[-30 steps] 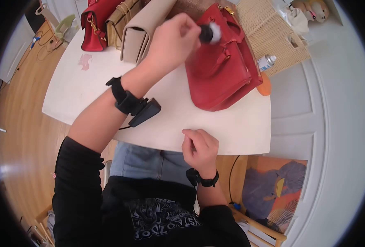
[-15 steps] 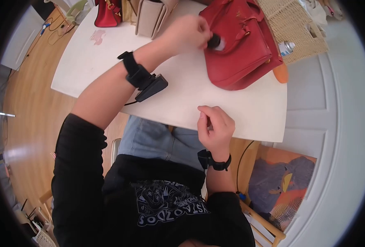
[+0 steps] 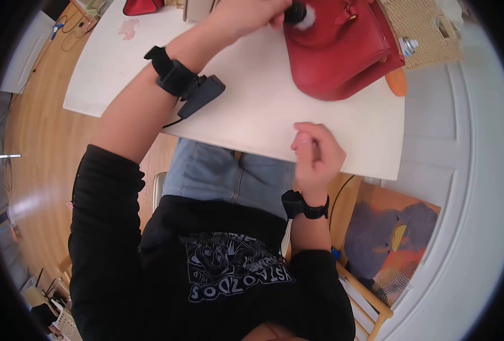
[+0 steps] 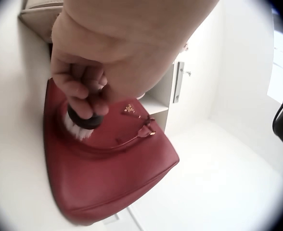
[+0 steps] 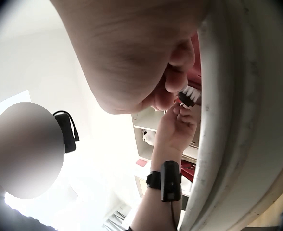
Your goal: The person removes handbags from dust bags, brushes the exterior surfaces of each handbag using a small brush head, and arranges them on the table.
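Observation:
My left hand (image 3: 243,17) pinches a brush (image 4: 83,122) with a short black handle and white bristles. The bristles are against the front of a red leather handbag (image 3: 343,62), beside its looped handle in the left wrist view. The handbag stands on the white table (image 3: 240,113), a gold emblem (image 4: 130,109) on its front. Near the table's front edge is my right hand (image 3: 321,156), loosely curled and holding nothing. In the right wrist view its fingers (image 5: 176,79) overlap the far brush.
Behind the handbag sits a wicker basket (image 3: 425,31), with a spray can (image 3: 409,45) and an orange object (image 3: 396,83) at the table's right side. A beige bag (image 3: 197,10) and another red bag (image 3: 141,6) stand at the back left, near a pink mark (image 3: 128,29).
The head view has tilted down, so the table and bags sit higher in it. My left hand has moved the brush across the handbag's front; my right hand has shifted slightly rightward.

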